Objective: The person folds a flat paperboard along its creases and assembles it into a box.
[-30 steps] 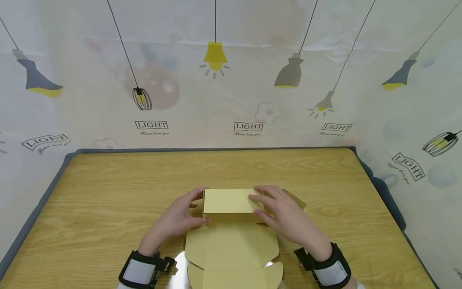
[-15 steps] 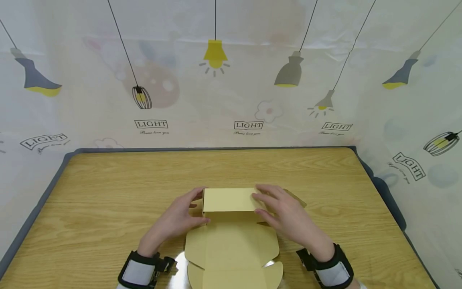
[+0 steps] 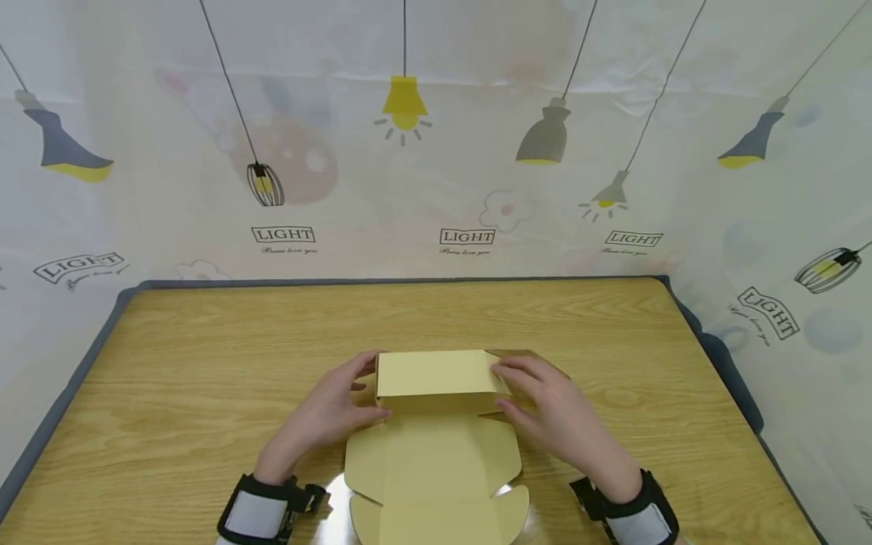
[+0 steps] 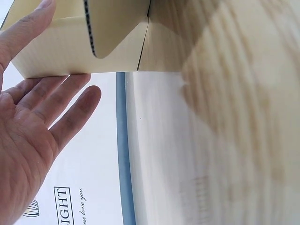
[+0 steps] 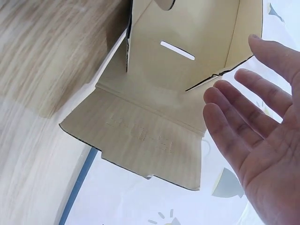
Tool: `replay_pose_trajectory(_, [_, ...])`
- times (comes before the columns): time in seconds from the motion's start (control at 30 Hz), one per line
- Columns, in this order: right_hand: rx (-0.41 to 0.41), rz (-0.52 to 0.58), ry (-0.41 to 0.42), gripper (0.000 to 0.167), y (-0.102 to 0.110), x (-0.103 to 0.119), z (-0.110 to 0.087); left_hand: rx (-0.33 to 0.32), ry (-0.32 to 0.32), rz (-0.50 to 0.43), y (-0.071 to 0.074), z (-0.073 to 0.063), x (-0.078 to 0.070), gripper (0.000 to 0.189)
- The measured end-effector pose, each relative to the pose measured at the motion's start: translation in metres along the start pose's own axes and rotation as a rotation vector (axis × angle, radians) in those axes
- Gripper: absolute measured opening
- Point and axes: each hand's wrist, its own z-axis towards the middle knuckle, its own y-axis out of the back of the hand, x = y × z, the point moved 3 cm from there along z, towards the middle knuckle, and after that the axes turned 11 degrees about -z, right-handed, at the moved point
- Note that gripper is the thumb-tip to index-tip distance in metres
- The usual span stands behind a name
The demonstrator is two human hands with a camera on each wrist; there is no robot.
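Note:
A partly folded yellow-brown cardboard box (image 3: 436, 374) lies on the table in the head view, its far wall raised and its near panel with rounded side flaps spread flat. My left hand (image 3: 325, 400) holds the raised part at its left end, thumb in front and fingers behind. In the left wrist view that thumb lies over the box wall (image 4: 61, 51). At the other end is my right hand (image 3: 555, 409), its fingers loosely bent by the corner. The right wrist view has these fingers extended beside a side flap (image 5: 145, 136) that stands outward; whether they touch the cardboard I cannot tell.
The wood-grain table (image 3: 204, 356) reaches back to a dark blue edge strip (image 3: 409, 282). A white sheet (image 3: 368, 197) printed with lamps hangs behind it and along both sides. Each wrist wears a black strap (image 3: 253, 509).
My right hand has drawn slightly right, off the top panel toward the end flap, so more of the panel and flap shows. The raised part has shifted a little left; my left hand keeps its hold.

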Motion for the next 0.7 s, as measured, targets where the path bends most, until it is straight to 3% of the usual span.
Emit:
replay_pose_trajectory(0.43, [0.028, 0.001, -0.086, 0.040, -0.006, -0.001, -0.003, 0.002, -0.017, 0.012, 0.000, 0.000, -0.001, 0.084])
replay_pose_trajectory(0.7, [0.030, 0.108, -0.135, 0.039, -0.016, 0.005, -0.002, -0.008, -0.031, 0.032, -0.001, -0.001, -0.001, 0.085])
